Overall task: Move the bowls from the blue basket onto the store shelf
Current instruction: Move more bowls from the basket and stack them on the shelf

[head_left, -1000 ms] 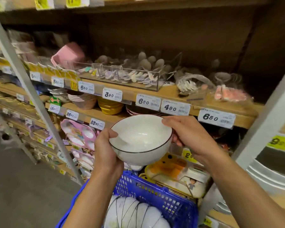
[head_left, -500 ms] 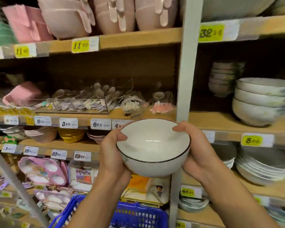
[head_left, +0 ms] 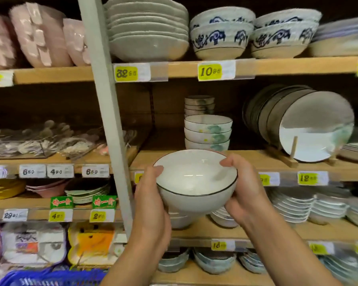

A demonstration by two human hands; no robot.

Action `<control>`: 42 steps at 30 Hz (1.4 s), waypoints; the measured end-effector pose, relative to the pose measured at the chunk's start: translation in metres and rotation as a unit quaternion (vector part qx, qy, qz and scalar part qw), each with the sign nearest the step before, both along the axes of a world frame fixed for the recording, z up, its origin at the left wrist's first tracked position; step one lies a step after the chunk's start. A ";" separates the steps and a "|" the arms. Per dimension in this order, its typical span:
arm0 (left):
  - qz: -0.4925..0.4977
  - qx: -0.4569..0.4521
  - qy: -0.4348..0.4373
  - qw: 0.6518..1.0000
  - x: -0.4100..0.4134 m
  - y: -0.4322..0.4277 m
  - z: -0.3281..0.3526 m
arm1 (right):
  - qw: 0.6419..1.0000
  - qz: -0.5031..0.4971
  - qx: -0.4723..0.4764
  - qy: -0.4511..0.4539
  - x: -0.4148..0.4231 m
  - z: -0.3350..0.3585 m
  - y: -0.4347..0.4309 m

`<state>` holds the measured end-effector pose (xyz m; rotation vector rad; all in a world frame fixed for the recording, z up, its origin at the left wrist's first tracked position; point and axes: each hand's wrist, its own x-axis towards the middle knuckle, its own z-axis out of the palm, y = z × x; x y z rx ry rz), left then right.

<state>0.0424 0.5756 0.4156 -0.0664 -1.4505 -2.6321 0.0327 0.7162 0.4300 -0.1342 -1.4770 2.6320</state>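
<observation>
I hold a white bowl with a thin dark rim point(head_left: 194, 180) in both hands, upright, in front of the wooden store shelf point(head_left: 165, 159). My left hand point(head_left: 151, 203) grips its left side with the thumb over the rim. My right hand point(head_left: 242, 190) grips its right side, thumb on the rim too. The bowl is just below and in front of a stack of similar white bowls with green marks point(head_left: 208, 132) on that shelf. Only the rim of the blue basket point(head_left: 50, 278) shows at the bottom left; its contents are out of view.
A grey upright post point(head_left: 108, 112) divides the shelving left of the bowl. Round plates point(head_left: 314, 126) stand in a wooden rack to the right. Big bowls and plates point(head_left: 219, 36) fill the shelf above, more dishes the shelves below. Bare shelf board lies left of the bowl stack.
The view has swung right and upward, from the spoon shelves to the bowl shelves. The bowl stays held in both hands and now sits in front of the stacked bowls. The basket has dropped to the frame's edge.
</observation>
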 end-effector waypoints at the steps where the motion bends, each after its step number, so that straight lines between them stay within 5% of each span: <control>1: 0.007 -0.003 0.003 1.000 0.005 0.014 -0.002 | 1.000 -0.007 -0.004 0.005 0.002 0.001 0.011; 8: 0.058 -0.014 0.074 0.995 0.021 0.080 -0.004 | 0.999 -0.044 -0.001 0.021 0.009 0.003 0.050; 18: 0.068 0.024 -0.036 0.997 -0.015 0.088 0.011 | 0.987 -0.086 0.114 0.078 0.008 -0.005 0.055; 29: -0.157 -0.008 -0.064 0.985 -0.033 0.065 0.028 | 0.998 0.048 0.013 0.024 -0.014 0.013 0.077; 35: -0.015 -0.020 0.040 0.999 -0.015 0.079 0.017 | 0.999 -0.012 -0.025 0.045 -0.016 0.012 0.067; 42: 0.022 -0.199 0.121 0.972 0.006 0.095 0.004 | 0.993 -0.092 0.017 0.073 -0.008 0.017 0.056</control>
